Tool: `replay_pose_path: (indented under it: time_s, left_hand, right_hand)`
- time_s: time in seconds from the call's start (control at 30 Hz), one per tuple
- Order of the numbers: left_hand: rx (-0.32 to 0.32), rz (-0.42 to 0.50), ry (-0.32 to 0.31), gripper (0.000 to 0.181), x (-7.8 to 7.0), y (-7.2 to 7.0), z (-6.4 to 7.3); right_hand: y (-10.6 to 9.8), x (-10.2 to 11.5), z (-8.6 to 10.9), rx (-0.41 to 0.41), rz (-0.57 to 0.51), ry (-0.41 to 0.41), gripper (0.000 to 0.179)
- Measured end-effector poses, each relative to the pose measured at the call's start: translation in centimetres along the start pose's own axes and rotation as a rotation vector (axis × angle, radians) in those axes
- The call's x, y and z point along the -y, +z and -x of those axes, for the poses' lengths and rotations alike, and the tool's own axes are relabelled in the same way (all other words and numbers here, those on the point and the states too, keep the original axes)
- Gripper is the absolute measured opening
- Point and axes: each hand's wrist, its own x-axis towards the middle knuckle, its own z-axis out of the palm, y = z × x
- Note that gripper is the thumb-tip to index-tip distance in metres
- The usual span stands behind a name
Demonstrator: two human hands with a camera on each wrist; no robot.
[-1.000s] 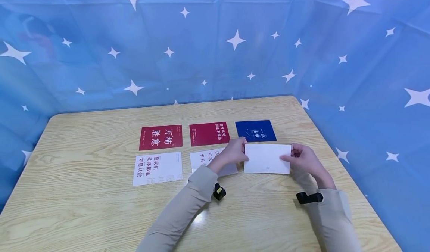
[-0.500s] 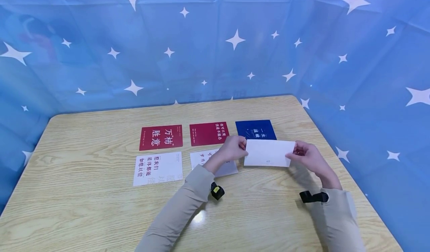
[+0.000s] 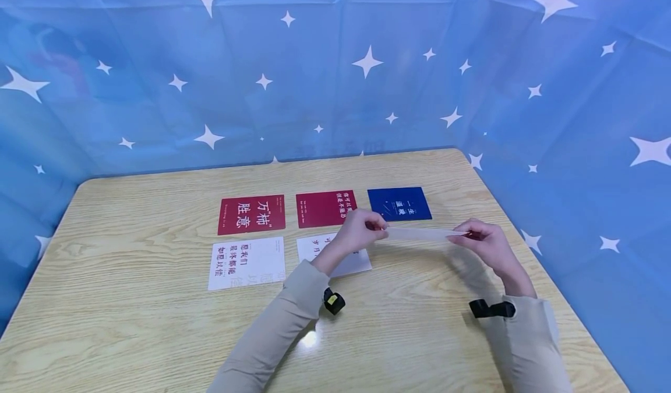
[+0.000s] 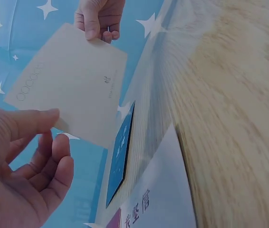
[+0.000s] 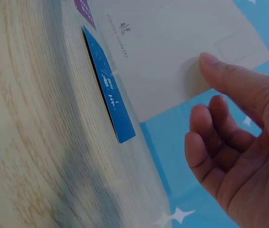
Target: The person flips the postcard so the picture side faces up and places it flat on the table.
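Note:
A white postcard [image 3: 419, 235] is held up off the table between both hands, seen nearly edge-on in the head view. My left hand [image 3: 357, 231] pinches its left end, and my right hand [image 3: 486, 243] pinches the right end. In the left wrist view the postcard's [image 4: 72, 78] pale back shows small printed circles and a tiny mark. The right wrist view shows the thumb pressed on that back, while the other fingers are curled beneath. Behind the hands lies a blue card [image 3: 399, 204] with white lettering. A white card [image 3: 359, 262] lies partly hidden under my left wrist.
Two red cards, a left one [image 3: 251, 215] and a middle one [image 3: 326, 209], lie in the back row with the blue card. Another white lettered card [image 3: 246, 264] lies at front left. A blue star-patterned curtain [image 3: 314, 61] hangs behind the wooden table [image 3: 131, 300].
The postcard has risen slightly and tipped from showing its broad white back to nearly edge-on in the head view. Both hands have kept their pinch; the right hand has shifted somewhat right.

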Motion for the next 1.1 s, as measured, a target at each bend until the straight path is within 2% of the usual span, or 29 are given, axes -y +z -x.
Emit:
replay_pose_path:
  time_s: [0.13,0.27,0.4,0.57,0.73,0.9,1.1]
  left_hand:
    - [-0.025,0.009,-0.022,0.008,0.3,0.1,0.2]
    - [-0.024,0.073,-0.041,0.012,0.4,-0.1,0.5]
    - [0.017,0.123,-0.018,0.014,0.6,-0.2,0.7]
    - [0.076,0.163,-0.003,0.017,0.9,-0.4,1.0]
    - [0.082,0.125,0.019,0.020,1.3,-0.3,1.3]
    - [0.089,0.088,0.024,0.036,1.4,0.0,1.5]
    - [0.119,0.097,-0.021,0.057,1.4,0.5,1.7]
  right_hand:
    - [-0.2,-0.1,0.2,0.034,-0.056,-0.043,0.012]
    - [-0.3,-0.1,0.3,0.066,-0.102,-0.069,0.015]
    - [-0.3,-0.2,0.4,0.069,-0.101,-0.081,0.018]
    - [-0.2,-0.3,0.5,0.045,-0.050,-0.058,0.020]
    - [-0.3,-0.4,0.8,0.066,-0.016,-0.017,0.020]
    - [-0.3,-0.4,0.9,0.086,-0.031,0.024,0.019]
    - [-0.1,-0.7,0.8,0.146,-0.015,0.023,0.036]
